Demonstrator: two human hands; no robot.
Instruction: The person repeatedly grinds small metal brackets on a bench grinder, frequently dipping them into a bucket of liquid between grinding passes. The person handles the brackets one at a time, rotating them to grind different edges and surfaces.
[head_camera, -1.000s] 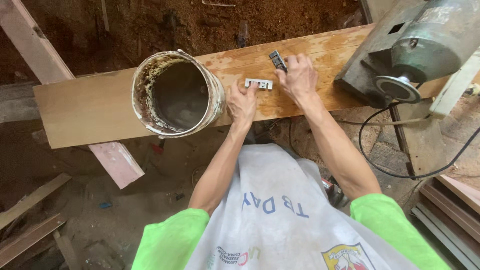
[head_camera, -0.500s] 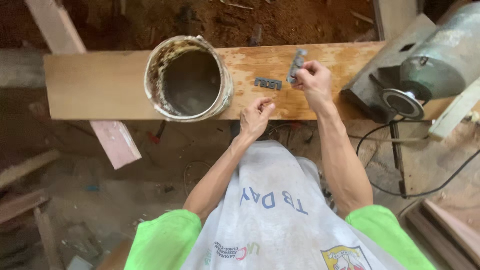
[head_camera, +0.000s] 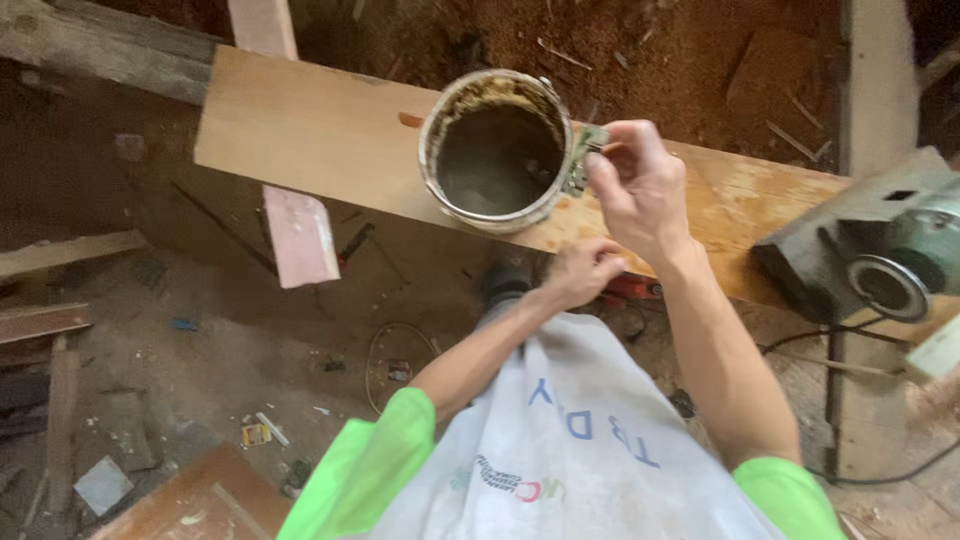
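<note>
One head view: my right hand (head_camera: 640, 190) pinches a small metal hinge (head_camera: 580, 155) at the right rim of the dirty bucket (head_camera: 495, 150), its long axis roughly upright. My left hand (head_camera: 580, 272), loosely curled and holding nothing, rests nearer me at the plank (head_camera: 310, 130) edge, farther from the hinge.

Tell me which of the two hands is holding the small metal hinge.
The right hand, raised beside the dirty round bucket, pinches the small metal hinge. The left hand rests empty at the wooden plank's edge.

Bright green short sleeves (head_camera: 385, 455) end above bare forearms; a white sack-cloth apron (head_camera: 570, 440) with blue lettering and a small printed emblem covers the lap; both hands bare
</note>
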